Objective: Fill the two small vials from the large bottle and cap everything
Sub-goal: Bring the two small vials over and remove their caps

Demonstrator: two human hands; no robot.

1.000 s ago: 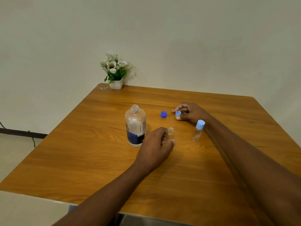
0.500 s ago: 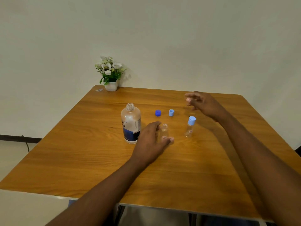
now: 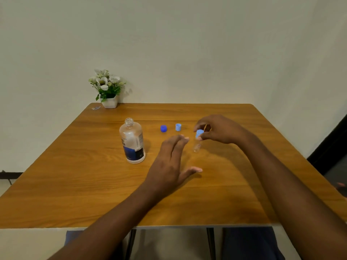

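here, the right hand point(image 3: 219, 130) curls its thumb and fingertips round the light blue screw cap point(image 3: 199, 133) of a small clear plastic vial point(image 3: 196, 147), pinching the cap from above. the vial sits under the cap and leans slightly. whether its base touches the table cannot be told. its wall is see-through, and a faint mark low on its side is too small to read.

just left of the vial, the left hand point(image 3: 170, 164) is stretched out low over the wooden table point(image 3: 75, 184), with fingers straight and close together and the thumb spread to the side, holding nothing.

beyond its fingertips two caps lie on the table: a loose light blue cap point(image 3: 178, 127) and, to its left, a dark blue round cap point(image 3: 163, 128). further left stands the large clear plastic bottle point(image 3: 132, 141), upright, its neck uncapped. a dark blue and white label wraps its lower half, and the print is too small to read. at the far left corner sits a white pot of white flowers point(image 3: 109, 91).
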